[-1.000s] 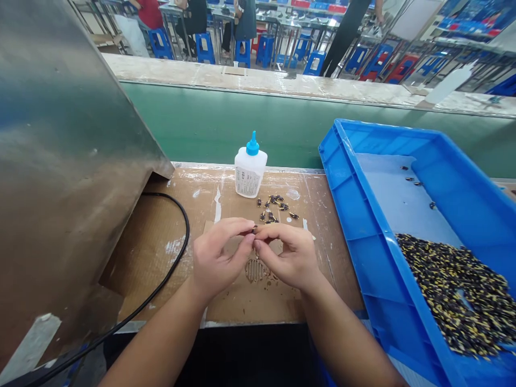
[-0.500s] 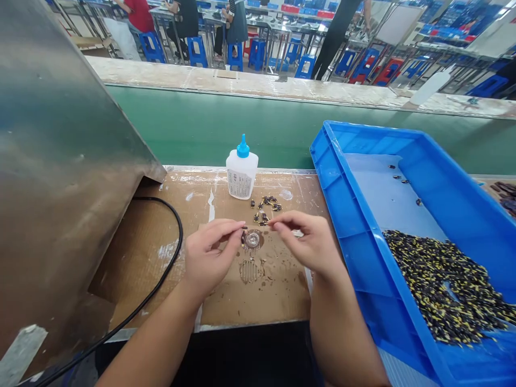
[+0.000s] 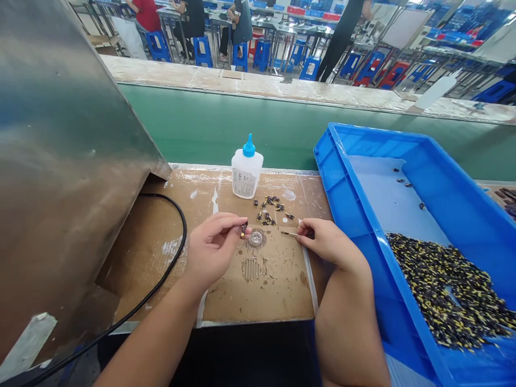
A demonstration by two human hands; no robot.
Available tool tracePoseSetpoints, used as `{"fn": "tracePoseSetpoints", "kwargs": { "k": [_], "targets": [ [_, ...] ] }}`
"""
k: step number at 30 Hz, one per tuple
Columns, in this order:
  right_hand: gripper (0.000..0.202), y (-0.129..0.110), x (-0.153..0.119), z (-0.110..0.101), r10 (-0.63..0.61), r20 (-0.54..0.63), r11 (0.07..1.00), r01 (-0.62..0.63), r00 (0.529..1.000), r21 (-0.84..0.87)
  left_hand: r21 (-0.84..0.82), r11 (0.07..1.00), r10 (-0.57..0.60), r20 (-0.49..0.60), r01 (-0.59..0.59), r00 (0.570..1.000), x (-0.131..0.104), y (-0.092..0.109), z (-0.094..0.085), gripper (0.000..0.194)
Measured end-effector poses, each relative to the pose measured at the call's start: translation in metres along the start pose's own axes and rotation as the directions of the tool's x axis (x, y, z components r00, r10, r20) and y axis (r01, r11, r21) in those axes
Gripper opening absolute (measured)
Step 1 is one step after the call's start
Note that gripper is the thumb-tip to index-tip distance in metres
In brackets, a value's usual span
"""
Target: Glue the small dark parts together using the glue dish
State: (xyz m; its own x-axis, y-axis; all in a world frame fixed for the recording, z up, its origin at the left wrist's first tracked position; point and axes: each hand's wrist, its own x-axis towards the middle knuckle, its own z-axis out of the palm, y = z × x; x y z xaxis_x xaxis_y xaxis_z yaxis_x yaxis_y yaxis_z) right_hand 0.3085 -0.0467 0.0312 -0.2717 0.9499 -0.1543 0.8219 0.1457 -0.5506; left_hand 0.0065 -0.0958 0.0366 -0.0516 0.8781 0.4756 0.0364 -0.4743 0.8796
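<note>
My left hand [image 3: 215, 244] pinches a small black part with a yellow end [image 3: 243, 230] between thumb and fingertips, just left of a small round clear dish [image 3: 255, 238]. My right hand [image 3: 324, 239] grips a thin stick with a dark tip [image 3: 289, 234], which points left toward the dish; whether it is a brush I cannot tell. Several loose black-and-yellow parts [image 3: 268, 217] lie on the cardboard behind the dish. Beyond them stands a white squeeze bottle [image 3: 245, 174] with a blue nozzle cap.
On the right, a large blue bin [image 3: 355, 215] holds a heap of black-and-yellow parts [image 3: 447, 290]. A metal housing [image 3: 80, 161] rises on the left, with a black cable [image 3: 183, 226] beside it. A green belt [image 3: 193, 121] runs behind the cardboard-covered worktop [image 3: 258, 306].
My right hand has moved right with the thin stick, away from the dish and my left hand. My left hand stays beside the dish, still holding the small part.
</note>
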Motion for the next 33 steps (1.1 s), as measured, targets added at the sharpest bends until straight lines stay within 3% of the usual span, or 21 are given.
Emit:
{"fn": "tracePoseSetpoints", "kwargs": {
  "k": [4, 7, 12, 22, 27, 33],
  "targets": [
    [0.004, -0.008, -0.005, -0.006, -0.122, -0.034, 0.987, 0.125, 0.992, 0.103, -0.053, 0.998, -0.023, 0.005, 0.023, 1.0, 0.0, 0.002, 0.001, 0.014],
    [0.012, -0.019, -0.007, -0.007, -0.198, -0.057, 0.945, 0.206, 0.978, 0.253, -0.073, 0.996, -0.045, -0.035, 0.043, 0.998, 0.001, 0.002, 0.002, 0.008],
    [0.015, -0.039, -0.006, 0.002, -0.296, -0.137, 0.875, 0.326, 0.945, 0.358, -0.096, 0.993, -0.072, -0.09, 0.063, 0.993, 0.004, 0.003, 0.006, 0.017],
    [0.021, -0.04, -0.01, 0.0, -0.278, -0.116, 0.876, 0.301, 0.954, 0.376, 0.085, 0.993, 0.081, 0.009, -0.082, 0.997, -0.001, 0.001, 0.004, 0.03],
    [0.02, -0.038, -0.01, 0.001, -0.292, -0.072, 0.88, 0.298, 0.954, 0.37, 0.106, 0.989, 0.099, 0.0, -0.099, 0.995, -0.003, -0.002, 0.002, 0.033],
    [0.017, -0.044, -0.01, 0.001, -0.341, -0.133, 0.881, 0.366, 0.931, 0.299, 0.135, 0.984, 0.115, -0.001, -0.114, 0.993, -0.003, -0.002, 0.002, 0.034]
  ]
}}
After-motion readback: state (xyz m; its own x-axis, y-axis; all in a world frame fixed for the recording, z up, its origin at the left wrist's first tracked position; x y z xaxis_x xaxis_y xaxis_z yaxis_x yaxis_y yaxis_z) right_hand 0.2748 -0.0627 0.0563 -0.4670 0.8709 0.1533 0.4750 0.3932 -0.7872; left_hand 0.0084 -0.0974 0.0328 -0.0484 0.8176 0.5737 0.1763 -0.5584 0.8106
